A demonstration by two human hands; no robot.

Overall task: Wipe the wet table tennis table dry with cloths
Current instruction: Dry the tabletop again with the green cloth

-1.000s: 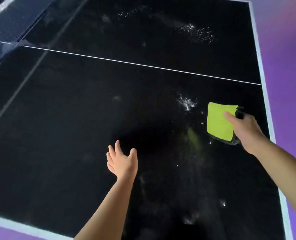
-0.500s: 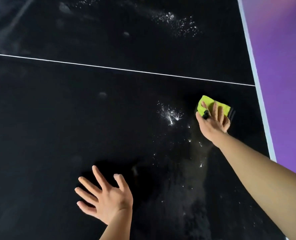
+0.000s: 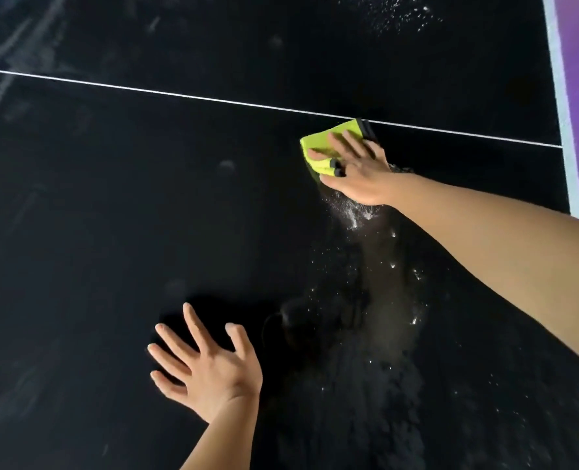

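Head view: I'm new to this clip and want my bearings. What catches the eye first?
The bright yellow-green cloth stands out first, pressed flat under the right hand at the white line on the black table. Just below that hand, water drops glint on the dark surface. The left hand spreads its fingers wide near the bottom centre.

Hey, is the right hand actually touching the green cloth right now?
Touching. The head view shows the right hand with straight fingers lying flat on top of the green cloth, pressing it onto the table.
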